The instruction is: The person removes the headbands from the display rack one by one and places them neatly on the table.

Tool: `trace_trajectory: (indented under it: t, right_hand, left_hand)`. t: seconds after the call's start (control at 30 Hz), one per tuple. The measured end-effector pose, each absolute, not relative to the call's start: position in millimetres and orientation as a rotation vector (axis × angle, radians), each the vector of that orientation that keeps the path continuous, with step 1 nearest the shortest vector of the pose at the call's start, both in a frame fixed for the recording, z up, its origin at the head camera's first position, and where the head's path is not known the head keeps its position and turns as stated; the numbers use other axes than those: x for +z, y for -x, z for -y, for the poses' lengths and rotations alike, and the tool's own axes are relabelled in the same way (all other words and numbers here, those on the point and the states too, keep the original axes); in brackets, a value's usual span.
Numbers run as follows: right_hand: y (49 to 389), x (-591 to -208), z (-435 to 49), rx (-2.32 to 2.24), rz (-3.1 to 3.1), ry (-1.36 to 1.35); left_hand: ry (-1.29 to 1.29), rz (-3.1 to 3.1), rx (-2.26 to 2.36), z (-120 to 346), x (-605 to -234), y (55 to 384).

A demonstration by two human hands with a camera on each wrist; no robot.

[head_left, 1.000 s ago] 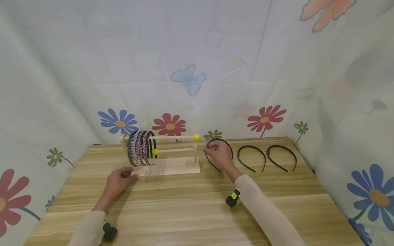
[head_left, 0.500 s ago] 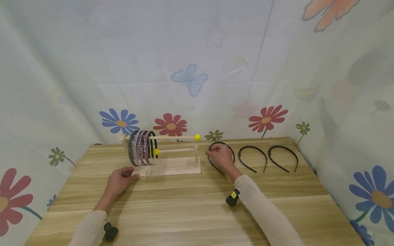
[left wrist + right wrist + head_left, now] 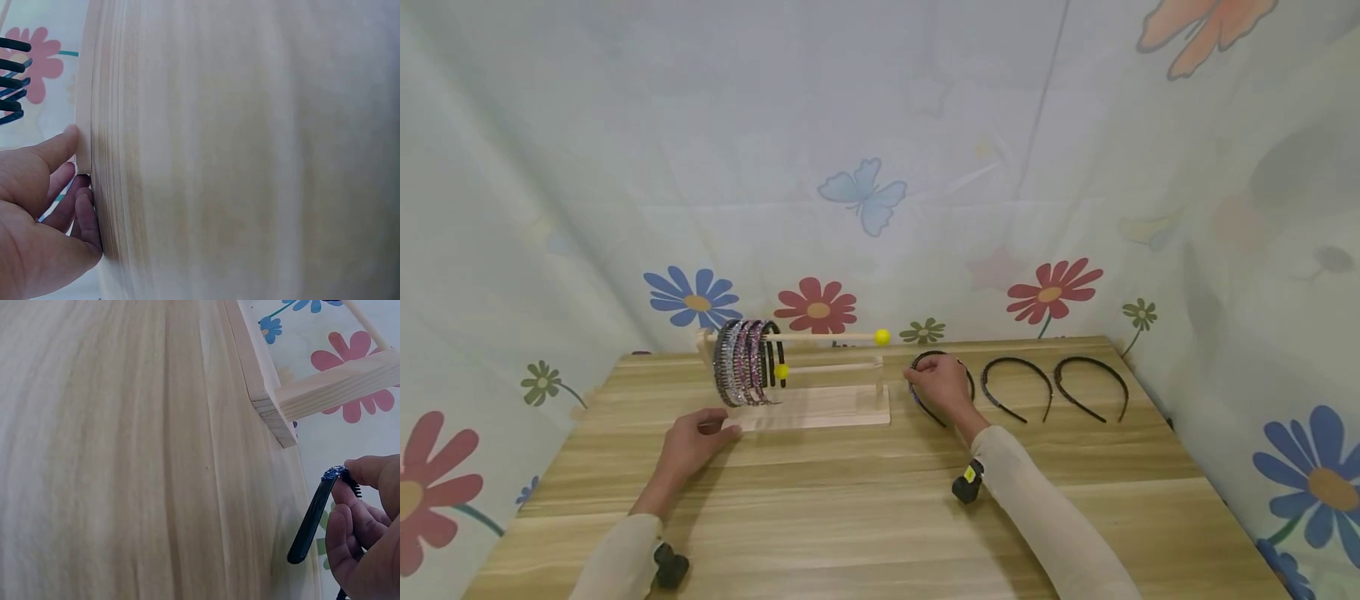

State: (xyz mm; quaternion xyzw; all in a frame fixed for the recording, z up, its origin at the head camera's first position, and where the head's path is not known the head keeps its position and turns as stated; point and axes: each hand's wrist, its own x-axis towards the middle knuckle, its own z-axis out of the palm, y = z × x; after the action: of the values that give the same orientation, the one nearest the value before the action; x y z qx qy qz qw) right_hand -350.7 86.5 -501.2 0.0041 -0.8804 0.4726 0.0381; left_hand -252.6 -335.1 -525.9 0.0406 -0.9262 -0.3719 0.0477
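Observation:
My left hand (image 3: pixel 694 443) grips the near left corner of the wooden headband stand (image 3: pixel 827 408); the left wrist view shows the thumb and fingers at the end of its base. Several glittery headbands (image 3: pixel 741 362) hang bunched at the stand's left end. To the right of the stand, my right hand (image 3: pixel 942 385) pinches a black headband (image 3: pixel 306 525) with dark blue sparkle between thumb and fingers. One tip of this headband points downward in the right wrist view, and the hand hides part of its arch.
Two more dark headbands, a nearer one (image 3: pixel 1017 360) and a farther one (image 3: pixel 1086 361), lie to the right of my right hand. Yellow balls cap the stand's upper rod (image 3: pixel 882 337) and lower rod (image 3: pixel 782 372). A flowered curtain backs the wooden table (image 3: pixel 850 517).
My right hand and its headband have come down slightly toward me and a little right. My left hand keeps its place at the stand's corner.

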Motion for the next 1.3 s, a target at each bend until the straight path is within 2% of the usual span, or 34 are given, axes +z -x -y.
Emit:
trace_trajectory:
  t: [0.87, 1.3]
  right_hand:
    - [348.0, -507.6, -79.7, 1.437, 2.745, -0.086]
    - [343.4, -503.9, -91.7, 1.486, 2.758, -0.123]
  left_hand:
    - [-0.123, 2.823, -1.125, 337.2, -528.8, 254.5]
    - [-0.133, 2.826, -1.122, 335.5, -528.8, 253.5]
